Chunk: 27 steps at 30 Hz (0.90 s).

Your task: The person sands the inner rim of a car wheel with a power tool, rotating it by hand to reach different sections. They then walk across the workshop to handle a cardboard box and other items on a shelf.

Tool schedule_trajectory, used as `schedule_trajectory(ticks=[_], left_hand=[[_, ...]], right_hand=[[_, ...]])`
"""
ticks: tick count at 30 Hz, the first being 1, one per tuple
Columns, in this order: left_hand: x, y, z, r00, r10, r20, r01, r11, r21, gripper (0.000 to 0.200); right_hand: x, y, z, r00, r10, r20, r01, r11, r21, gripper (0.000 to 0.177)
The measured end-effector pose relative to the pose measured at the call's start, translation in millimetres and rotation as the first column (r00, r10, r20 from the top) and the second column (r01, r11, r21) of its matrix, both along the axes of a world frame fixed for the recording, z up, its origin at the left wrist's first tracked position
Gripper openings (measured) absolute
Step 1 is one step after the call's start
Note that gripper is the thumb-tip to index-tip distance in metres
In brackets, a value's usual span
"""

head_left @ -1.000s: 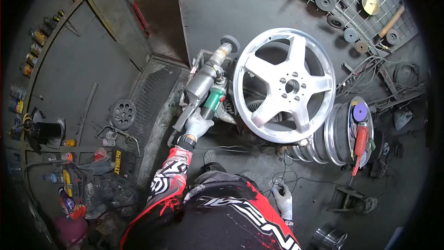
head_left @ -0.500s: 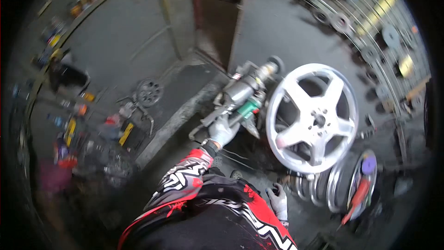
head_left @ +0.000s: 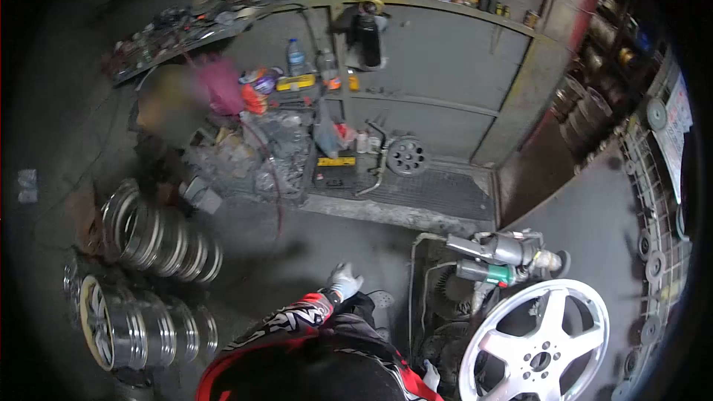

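My left hand [head_left: 344,282], in a pale glove, is held out over the grey floor in front of my body, fingers apart and nothing in it. My right hand [head_left: 431,376], also gloved, is low beside my body at the left of a silver five-spoke wheel rim [head_left: 540,360]; its fingers are mostly hidden. The rim stands with its face toward me. Just beyond it sit a grey power tool [head_left: 505,249] and a green-bodied power tool [head_left: 483,272], side by side on a dark stand.
Stacks of shiny wheel rims [head_left: 160,241] lie on the left. A person [head_left: 174,104] is near the cluttered back left. Bottles and cans line a wall shelf [head_left: 445,11]. A raised concrete ledge [head_left: 394,212] runs along the wall. Discs hang on a wire rack [head_left: 653,252] at right.
My view has swung left, so the rim and tools now appear lower right. My left hand has come away from the power tools and is now over the floor.
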State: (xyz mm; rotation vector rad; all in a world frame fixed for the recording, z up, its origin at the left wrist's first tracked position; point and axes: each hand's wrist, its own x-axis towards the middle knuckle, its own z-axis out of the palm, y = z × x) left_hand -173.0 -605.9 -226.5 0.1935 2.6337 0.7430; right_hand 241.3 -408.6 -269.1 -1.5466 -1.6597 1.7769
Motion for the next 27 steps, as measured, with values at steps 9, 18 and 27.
schedule_trajectory(ticks=[9,18,27], left_hand=[[96,-223,-105,0.860,-0.222,0.460,0.414,0.829,-0.375,0.040],[-54,-105,-104,0.769,-0.635,0.068,0.634,0.745,-0.206,0.043],[-143,-13,-33,0.925,-0.349,0.148,0.294,0.907,0.301,0.056]], right_hand=[[68,4,-60,0.976,-0.039,0.216,0.005,0.988,0.156,0.038],[-34,-67,1,0.877,-0.480,0.013,0.453,0.818,-0.355,0.041],[-54,-188,-1,0.843,-0.531,0.090,0.531,0.789,-0.309,0.038]])
